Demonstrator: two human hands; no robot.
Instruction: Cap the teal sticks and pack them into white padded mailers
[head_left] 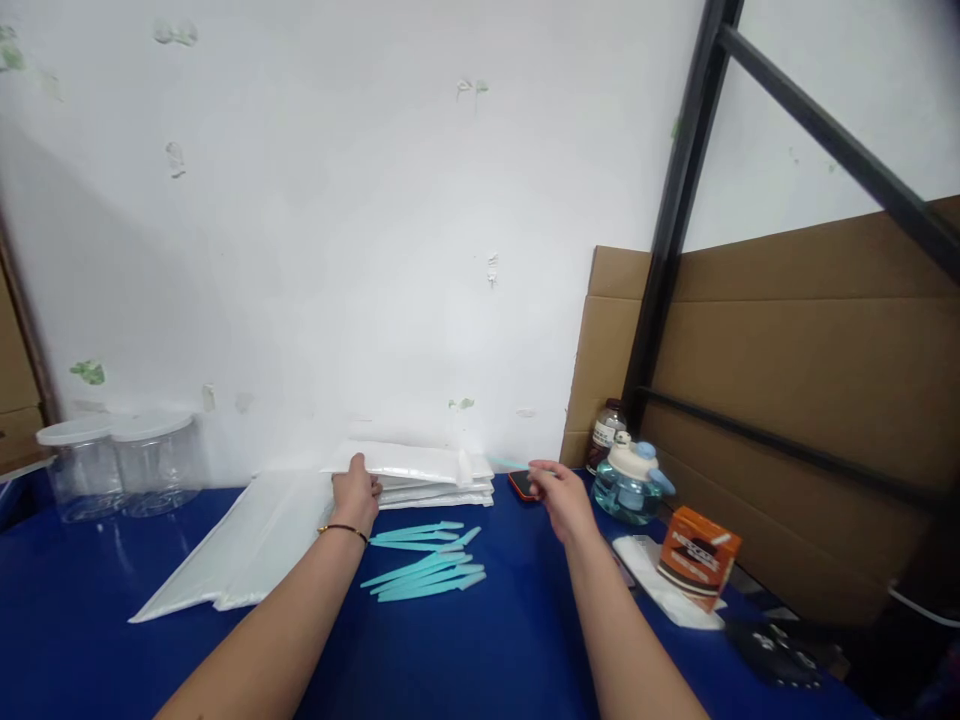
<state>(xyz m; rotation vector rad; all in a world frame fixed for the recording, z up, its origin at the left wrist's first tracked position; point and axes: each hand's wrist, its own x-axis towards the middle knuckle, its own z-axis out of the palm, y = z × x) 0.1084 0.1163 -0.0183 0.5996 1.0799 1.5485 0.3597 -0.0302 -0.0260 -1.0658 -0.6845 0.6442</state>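
A white padded envelope lies on top of a stack of similar white packets against the wall. My left hand grips its left end, thumb on top, the other fingers partly hidden. My right hand is closed in a pinch on a thin turquoise eyebrow razor, which points left to the right end of the top envelope. Whether its tip touches the envelope I cannot tell. Several turquoise eyebrow razors lie loosely on the blue table between my forearms.
Flat white envelopes lie at left, near two clear lidded jars. Behind my right hand is a dark phone-like object. At right stand a brown bottle, a blue water bottle and an orange box.
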